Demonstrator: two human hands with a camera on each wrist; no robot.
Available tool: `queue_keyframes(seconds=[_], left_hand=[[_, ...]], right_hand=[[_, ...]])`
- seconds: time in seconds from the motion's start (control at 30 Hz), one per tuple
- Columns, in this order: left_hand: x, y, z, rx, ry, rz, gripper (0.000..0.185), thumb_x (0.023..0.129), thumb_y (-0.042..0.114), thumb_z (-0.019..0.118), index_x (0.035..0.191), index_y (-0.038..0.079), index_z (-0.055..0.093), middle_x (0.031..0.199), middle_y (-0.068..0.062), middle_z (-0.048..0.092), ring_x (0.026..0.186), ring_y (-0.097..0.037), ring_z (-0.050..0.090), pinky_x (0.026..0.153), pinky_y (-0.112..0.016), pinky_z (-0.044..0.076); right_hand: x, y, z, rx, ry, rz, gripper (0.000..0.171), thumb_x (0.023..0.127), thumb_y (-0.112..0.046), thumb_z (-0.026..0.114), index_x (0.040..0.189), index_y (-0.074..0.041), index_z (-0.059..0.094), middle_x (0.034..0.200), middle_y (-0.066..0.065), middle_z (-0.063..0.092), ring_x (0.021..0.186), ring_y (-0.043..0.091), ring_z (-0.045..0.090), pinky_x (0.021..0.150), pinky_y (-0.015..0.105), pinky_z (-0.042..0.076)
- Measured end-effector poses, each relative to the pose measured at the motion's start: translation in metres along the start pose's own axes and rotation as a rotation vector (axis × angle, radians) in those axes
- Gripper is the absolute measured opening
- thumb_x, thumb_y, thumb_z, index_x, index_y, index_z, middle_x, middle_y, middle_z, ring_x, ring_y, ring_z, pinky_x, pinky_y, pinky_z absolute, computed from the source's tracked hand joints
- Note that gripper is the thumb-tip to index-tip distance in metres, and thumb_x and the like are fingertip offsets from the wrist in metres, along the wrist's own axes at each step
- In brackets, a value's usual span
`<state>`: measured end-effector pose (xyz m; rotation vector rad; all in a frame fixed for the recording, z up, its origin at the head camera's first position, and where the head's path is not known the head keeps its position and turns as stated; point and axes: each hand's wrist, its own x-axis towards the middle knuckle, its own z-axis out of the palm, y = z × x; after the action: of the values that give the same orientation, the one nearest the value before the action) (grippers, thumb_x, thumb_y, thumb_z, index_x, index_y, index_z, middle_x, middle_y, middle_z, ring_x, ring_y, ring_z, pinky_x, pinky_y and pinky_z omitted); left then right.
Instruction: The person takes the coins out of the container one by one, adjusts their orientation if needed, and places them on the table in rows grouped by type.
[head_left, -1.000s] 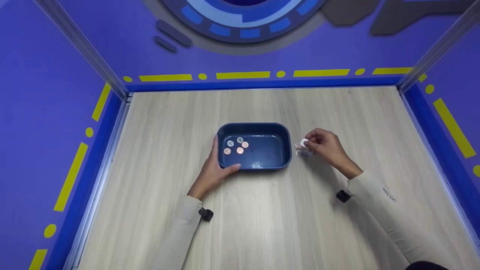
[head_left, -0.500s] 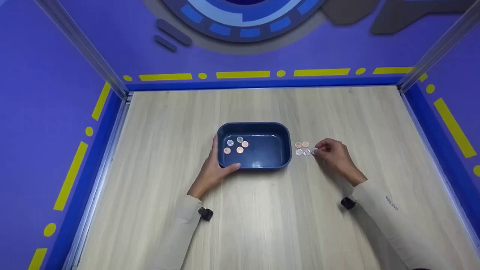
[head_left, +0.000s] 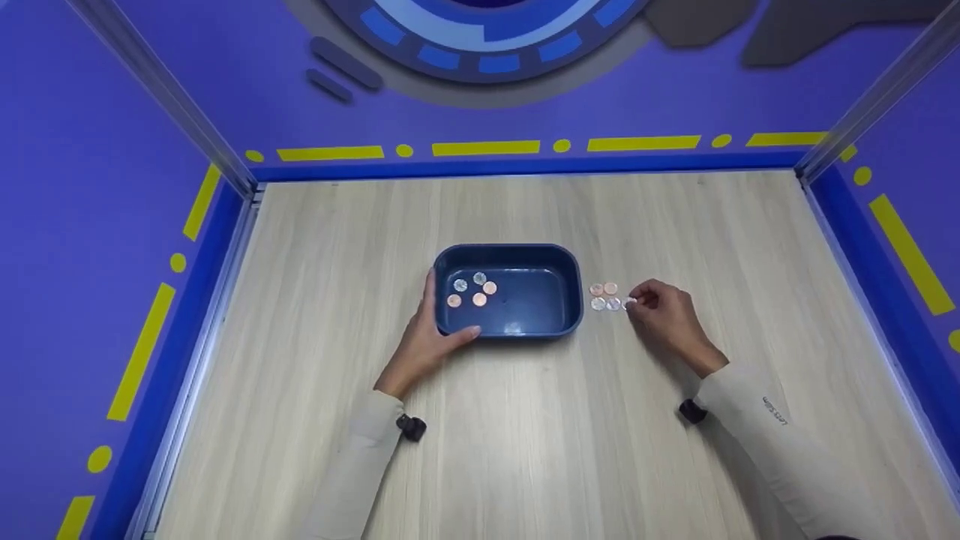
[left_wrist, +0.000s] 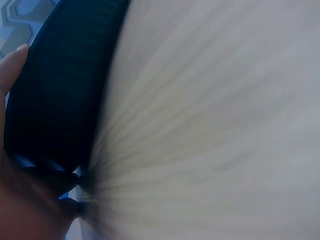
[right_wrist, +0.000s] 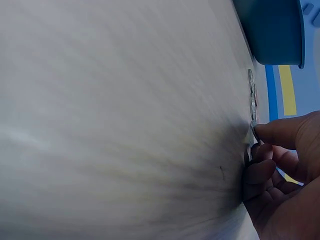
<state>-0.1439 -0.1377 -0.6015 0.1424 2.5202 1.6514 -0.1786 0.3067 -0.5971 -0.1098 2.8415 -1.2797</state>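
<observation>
A dark blue rectangular bin (head_left: 536, 311) stands mid-table in the head view. My left hand (head_left: 426, 349) grips its left end, the thumb over the near rim and the fingers along the outer side. Inside, toward the left, lie several copper and silver coins (head_left: 480, 299). To the right of the bin, more coins (head_left: 598, 304) form two short rows, copper behind silver. My right hand (head_left: 666, 319) pinches a silver coin (head_left: 631, 302) at the right end of the nearer row. In the right wrist view, that coin (right_wrist: 254, 131) is partly hidden by the thumb.
The pale wood table (head_left: 495, 450) runs out to blue printed walls (head_left: 495, 124) at the back and sides. Metal rails line the wall corners. A small black wrist camera (head_left: 411, 427) sits on the left sleeve and another (head_left: 691, 410) on the right.
My right hand has moved right and slightly down from over the coin rows, where it held a pale coin. Its fingertips now hold the end coin, slightly tilted. Left hand and bin stay put.
</observation>
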Motion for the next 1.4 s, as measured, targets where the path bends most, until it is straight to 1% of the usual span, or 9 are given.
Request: queue_keyframes(seconds=[0.3, 0.43, 0.57, 0.73, 0.9, 1.03, 1.23, 1.33, 1.4], left_hand=[[0.0, 0.0, 0.001, -0.006, 0.0, -0.002, 0.134, 0.088, 0.05, 0.093, 0.179, 0.027, -0.003, 0.184, -0.008, 0.014, 0.165, -0.033, 0.026, 0.132, -0.057, 0.023], [0.0, 0.0, 0.0, -0.002, -0.004, -0.004, 0.135, 0.087, 0.055, 0.092, 0.179, 0.027, -0.003, 0.184, -0.009, 0.015, 0.165, -0.033, 0.027, 0.132, -0.057, 0.024], [0.0, 0.0, 0.0, -0.003, 0.0, 0.001, 0.137, 0.086, 0.059, 0.091, 0.179, 0.028, -0.003, 0.184, -0.009, 0.017, 0.164, -0.033, 0.03, 0.131, -0.057, 0.026], [0.0, 0.0, -0.001, -0.003, -0.001, 0.0, 0.137, 0.085, 0.06, 0.092, 0.179, 0.032, -0.004, 0.184, -0.009, 0.017, 0.163, -0.034, 0.031, 0.131, -0.057, 0.026], [0.0, -0.002, -0.001, -0.003, 0.0, -0.001, 0.137, 0.085, 0.06, 0.092, 0.179, 0.028, -0.003, 0.184, -0.008, 0.017, 0.164, -0.033, 0.03, 0.131, -0.057, 0.027], [0.0, -0.002, -0.001, 0.001, 0.002, -0.009, 0.137, 0.085, 0.06, 0.092, 0.179, 0.028, -0.003, 0.184, -0.009, 0.016, 0.164, -0.033, 0.029, 0.132, -0.057, 0.025], [-0.001, -0.002, 0.0, 0.01, 0.001, -0.01, 0.137, 0.085, 0.059, 0.092, 0.179, 0.026, -0.003, 0.183, -0.012, 0.018, 0.164, -0.035, 0.03, 0.131, -0.057, 0.026], [0.0, -0.002, 0.0, 0.01, -0.002, -0.011, 0.138, 0.085, 0.059, 0.092, 0.179, 0.026, -0.003, 0.183, -0.013, 0.018, 0.164, -0.035, 0.03, 0.131, -0.058, 0.026], [0.0, -0.001, 0.0, 0.008, -0.003, -0.008, 0.137, 0.086, 0.059, 0.091, 0.179, 0.025, -0.003, 0.183, -0.013, 0.017, 0.164, -0.035, 0.029, 0.132, -0.058, 0.026]], right_hand=[[0.002, -0.003, -0.001, -0.048, -0.009, -0.054, 0.007, 0.099, 0.002, 0.073, 0.104, 0.006, 0.076, 0.094, 0.015, 0.072, 0.085, 0.022, 0.062, 0.072, 0.021, 0.046], [0.001, -0.008, -0.002, -0.059, 0.0, -0.095, 0.006, 0.099, 0.002, 0.075, 0.103, 0.005, 0.077, 0.095, 0.016, 0.073, 0.084, 0.021, 0.064, 0.071, 0.022, 0.048], [0.003, -0.017, -0.002, -0.037, -0.01, -0.124, 0.008, 0.101, 0.0, 0.075, 0.106, 0.006, 0.077, 0.096, 0.016, 0.075, 0.081, 0.02, 0.068, 0.069, 0.017, 0.049], [0.007, -0.036, 0.0, 0.003, -0.015, -0.154, 0.009, 0.101, -0.003, 0.078, 0.106, 0.004, 0.078, 0.096, 0.014, 0.076, 0.082, 0.019, 0.069, 0.071, 0.016, 0.048], [0.012, -0.061, 0.006, 0.038, -0.021, -0.23, 0.008, 0.098, -0.005, 0.083, 0.103, 0.002, 0.08, 0.095, 0.011, 0.078, 0.082, 0.022, 0.072, 0.07, 0.017, 0.051], [0.019, -0.078, 0.012, 0.07, -0.079, -0.283, 0.007, 0.098, 0.0, 0.081, 0.104, 0.002, 0.079, 0.098, 0.012, 0.079, 0.085, 0.024, 0.074, 0.069, 0.017, 0.055], [0.029, -0.101, 0.018, 0.051, -0.151, -0.317, 0.009, 0.099, 0.001, 0.079, 0.108, 0.002, 0.08, 0.103, 0.012, 0.077, 0.085, 0.023, 0.071, 0.063, 0.02, 0.054], [0.032, -0.113, 0.019, 0.033, -0.158, -0.343, 0.009, 0.098, 0.0, 0.08, 0.107, 0.002, 0.08, 0.102, 0.012, 0.077, 0.086, 0.023, 0.07, 0.066, 0.024, 0.054], [0.035, -0.12, 0.02, 0.02, -0.17, -0.36, 0.009, 0.098, -0.001, 0.081, 0.106, 0.002, 0.081, 0.101, 0.011, 0.077, 0.088, 0.023, 0.07, 0.073, 0.028, 0.054]])
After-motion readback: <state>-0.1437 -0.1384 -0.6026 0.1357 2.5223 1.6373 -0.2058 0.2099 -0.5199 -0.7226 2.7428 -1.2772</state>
